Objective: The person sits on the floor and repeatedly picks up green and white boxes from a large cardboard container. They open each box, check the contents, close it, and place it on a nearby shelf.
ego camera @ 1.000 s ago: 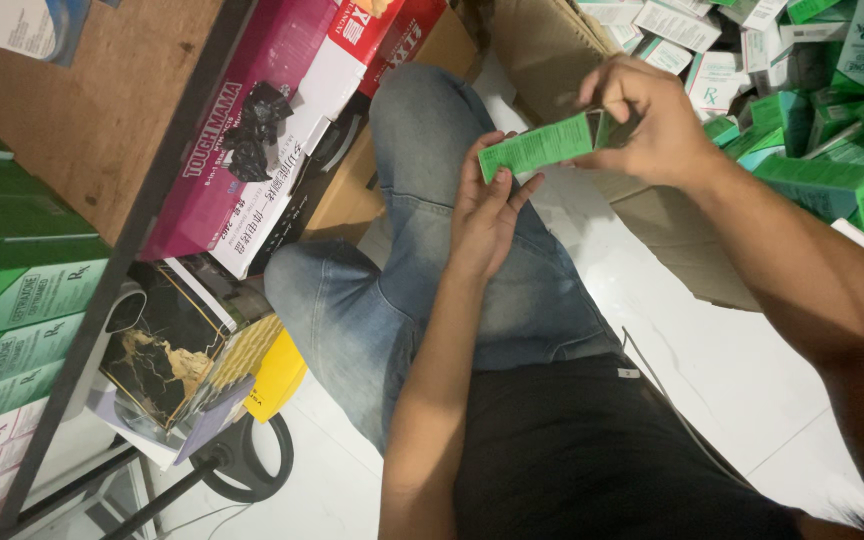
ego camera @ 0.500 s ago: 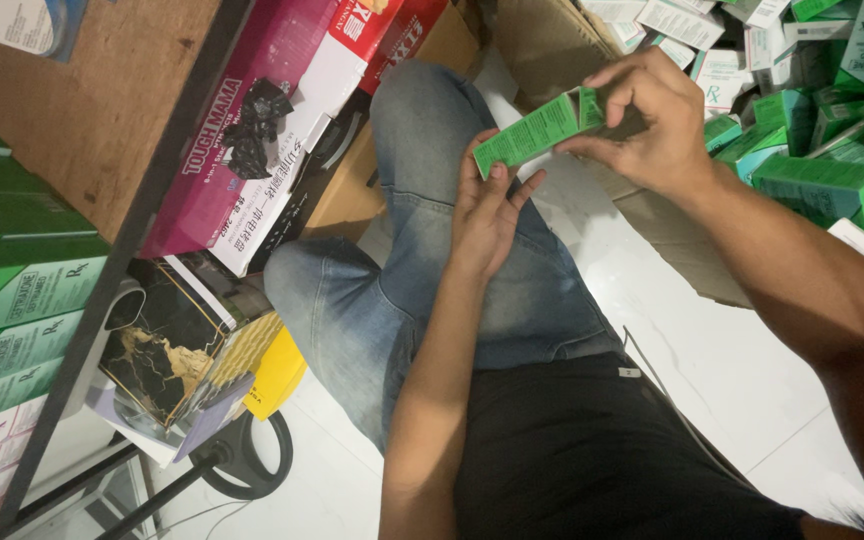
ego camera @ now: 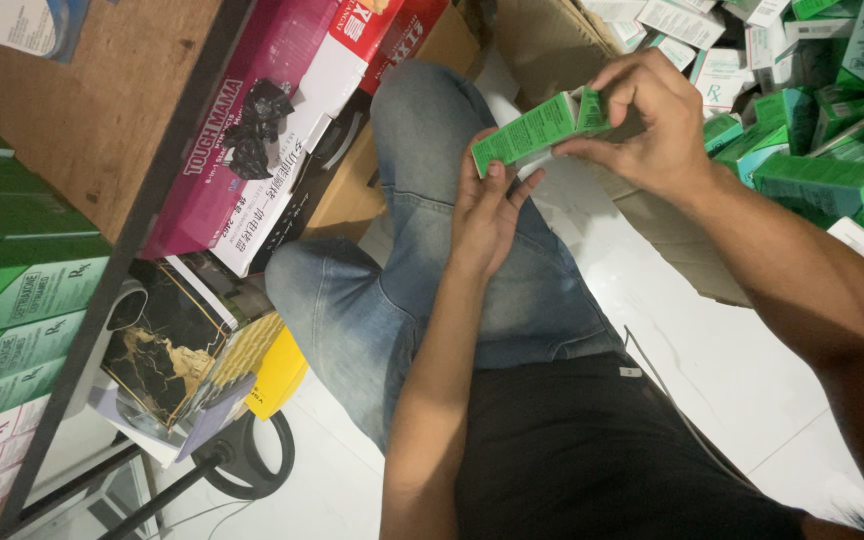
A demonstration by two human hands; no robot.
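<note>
A long narrow green carton (ego camera: 534, 130) is held above my bent knee in blue jeans (ego camera: 422, 240). My right hand (ego camera: 652, 125) pinches its far end between thumb and fingers. My left hand (ego camera: 485, 215) supports the near end from below, fingers curled against it. A heap of similar green and white cartons (ego camera: 812, 110) lies on the floor just right of my right hand.
A wooden shelf unit (ego camera: 102, 110) stands at the left with stacked green cartons (ego camera: 22, 290). Pink and red flat boxes (ego camera: 252, 130) lean beside my knee, with a black-and-gold box (ego camera: 167, 345) and a yellow item below. A cardboard box (ego camera: 542, 40) sits beyond my hands. White tiled floor (ego camera: 732, 370).
Both hands have risen slightly with the green carton, and my right fingers have shifted their hold on its far end.
</note>
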